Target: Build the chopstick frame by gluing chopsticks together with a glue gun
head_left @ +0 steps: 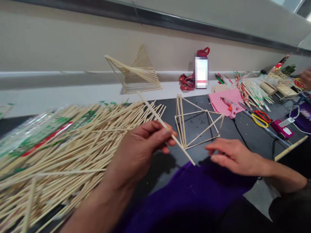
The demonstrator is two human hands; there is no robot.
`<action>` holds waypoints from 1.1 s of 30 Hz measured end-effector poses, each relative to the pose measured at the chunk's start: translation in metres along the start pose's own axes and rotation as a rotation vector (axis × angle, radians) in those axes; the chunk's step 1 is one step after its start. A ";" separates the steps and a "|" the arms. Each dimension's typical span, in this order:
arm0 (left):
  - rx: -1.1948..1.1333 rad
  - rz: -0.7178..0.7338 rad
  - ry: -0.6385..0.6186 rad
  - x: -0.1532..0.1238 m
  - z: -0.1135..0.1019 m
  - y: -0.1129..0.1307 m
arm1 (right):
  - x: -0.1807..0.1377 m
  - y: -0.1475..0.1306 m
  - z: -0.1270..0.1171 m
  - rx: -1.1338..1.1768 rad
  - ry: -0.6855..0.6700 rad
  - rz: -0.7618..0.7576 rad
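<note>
My left hand [143,144] pinches a single bamboo stick [155,114] between thumb and fingers; the stick slants from upper left down to the right, its lower end near a purple cloth [184,197]. My right hand [230,155] lies low on the dark table [243,132], fingers stretched toward the left and holding nothing, just below a small frame of glued sticks [196,124]. A big heap of loose bamboo sticks [60,152] covers the table to the left of my left hand.
A finished stick sculpture [136,72] stands on the white ledge at the back. A bottle with a red cap [201,69], pink paper [225,100], a glue gun [230,108], scissors [259,118] and more stick bundles [255,92] lie at the right. Another person's hand [306,77] shows at the far right.
</note>
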State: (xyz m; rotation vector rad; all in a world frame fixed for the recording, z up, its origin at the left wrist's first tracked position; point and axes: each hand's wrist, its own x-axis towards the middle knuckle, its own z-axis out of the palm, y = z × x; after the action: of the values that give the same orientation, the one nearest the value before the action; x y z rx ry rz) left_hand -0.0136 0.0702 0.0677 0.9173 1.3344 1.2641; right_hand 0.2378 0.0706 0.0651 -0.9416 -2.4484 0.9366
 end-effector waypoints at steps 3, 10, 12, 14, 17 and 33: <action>0.049 0.026 -0.147 -0.017 0.016 -0.004 | 0.019 -0.008 0.022 0.092 -0.147 -0.031; -0.132 0.100 0.051 -0.021 0.020 -0.001 | 0.036 -0.004 0.043 0.304 -0.190 -0.021; -0.135 0.117 0.056 -0.023 0.022 0.002 | 0.037 -0.007 0.048 0.407 -0.174 -0.001; -0.104 0.144 0.038 -0.027 0.027 0.008 | 0.040 -0.013 0.055 0.531 -0.115 0.024; -0.017 0.208 0.051 -0.033 0.037 0.019 | 0.054 -0.025 0.070 0.672 0.008 0.016; -0.203 0.338 0.273 -0.002 0.036 -0.027 | 0.090 0.022 0.123 0.125 0.274 -0.251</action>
State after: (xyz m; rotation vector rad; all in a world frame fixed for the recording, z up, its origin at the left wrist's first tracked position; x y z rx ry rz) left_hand 0.0249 0.0704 0.0448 0.8717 1.2608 1.8037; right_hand 0.1186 0.0890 -0.0303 -0.6523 -2.1856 0.8042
